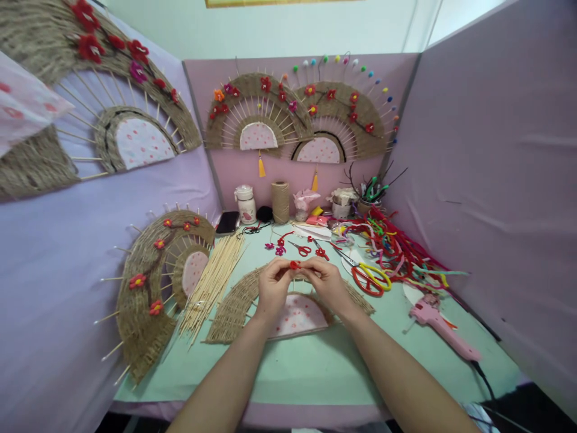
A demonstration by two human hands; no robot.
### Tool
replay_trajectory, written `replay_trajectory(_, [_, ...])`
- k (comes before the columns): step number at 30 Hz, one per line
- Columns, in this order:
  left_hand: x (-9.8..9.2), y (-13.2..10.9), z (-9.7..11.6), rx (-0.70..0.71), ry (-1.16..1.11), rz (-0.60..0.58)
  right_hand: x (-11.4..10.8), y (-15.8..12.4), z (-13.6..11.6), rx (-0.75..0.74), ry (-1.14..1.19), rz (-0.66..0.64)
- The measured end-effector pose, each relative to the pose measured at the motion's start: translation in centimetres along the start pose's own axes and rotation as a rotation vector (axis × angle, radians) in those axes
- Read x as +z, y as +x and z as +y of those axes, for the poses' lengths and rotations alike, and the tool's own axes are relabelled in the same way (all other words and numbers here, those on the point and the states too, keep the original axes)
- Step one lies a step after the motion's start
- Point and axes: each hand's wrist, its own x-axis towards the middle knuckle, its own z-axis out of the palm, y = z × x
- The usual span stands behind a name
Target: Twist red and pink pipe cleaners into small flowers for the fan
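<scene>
Between the fingertips of my left hand and my right hand is a small red pipe-cleaner flower. Both hands are closed in a pinch on it, and its underside is hidden by the fingers. Under my hands a twine-woven fan lies flat on the table, with a half-round of pink dotted cloth at its base. My forearms cover part of its lower edge. Just beyond the fingers lie finished red flowers, purple flowers and small red-handled scissors.
To the right are large scissors, a pile of coloured pipe cleaners and a pink glue gun with its cord. Bamboo sticks lie left, beside a decorated fan. A twine spool and a white bottle stand behind.
</scene>
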Motion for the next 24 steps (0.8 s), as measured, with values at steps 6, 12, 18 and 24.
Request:
replay_trajectory(6, [0.2, 0.4, 0.0, -0.136, -0.091, 0.043, -0.8, 0.3, 0.4, -0.204, -0.359, 0.025])
replay_trajectory(12, [-0.5, 0.6, -0.8, 0.082, 0.167, -0.012, -1.3, 0.4, 0.9, -0.249, -0.555, 0.047])
replay_trajectory(18, [-1.2, 0.8, -1.2, 0.313, 0.358, -0.018, -1.3, 0.4, 0.8, -0.248, -0.567, 0.014])
replay_trajectory(24, [-1.2, 0.8, -0.8, 0.450, 0.462, 0.019, -1.3, 0.3, 0.8, -0.233, -0.554, -0.008])
